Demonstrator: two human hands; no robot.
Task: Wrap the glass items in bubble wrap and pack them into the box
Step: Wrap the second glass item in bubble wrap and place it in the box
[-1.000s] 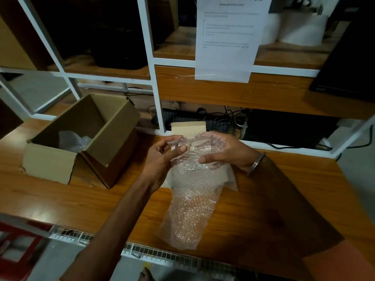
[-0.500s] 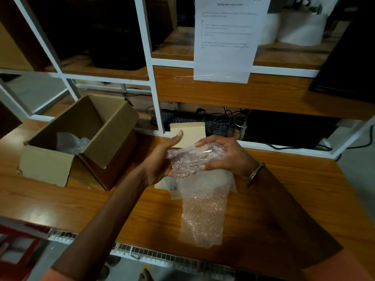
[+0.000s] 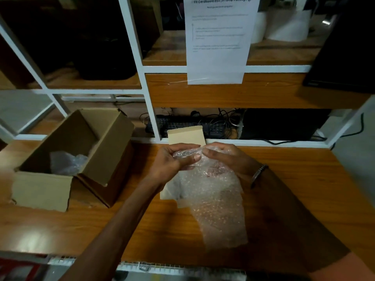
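The left hand (image 3: 172,161) and the right hand (image 3: 225,157) meet above the middle of the wooden table (image 3: 294,189), both curled shut around the rolled upper end of a sheet of bubble wrap (image 3: 215,199); the left thumb lies across the roll and the right fingers press on it from the other side. Whatever is inside the roll is hidden by the wrap, so the glass item itself cannot be made out. The loose rest of the sheet hangs down from the hands and trails onto the table toward the near edge. A metal bracelet (image 3: 258,172) sits on the right wrist. Under and behind the hands lies a flat beige card (image 3: 186,135). To the left stands the open cardboard box (image 3: 60,159), with a clear wrapped bundle (image 3: 67,162) already inside. A printed sheet (image 3: 219,39) hangs on the white shelf frame (image 3: 150,110) behind.
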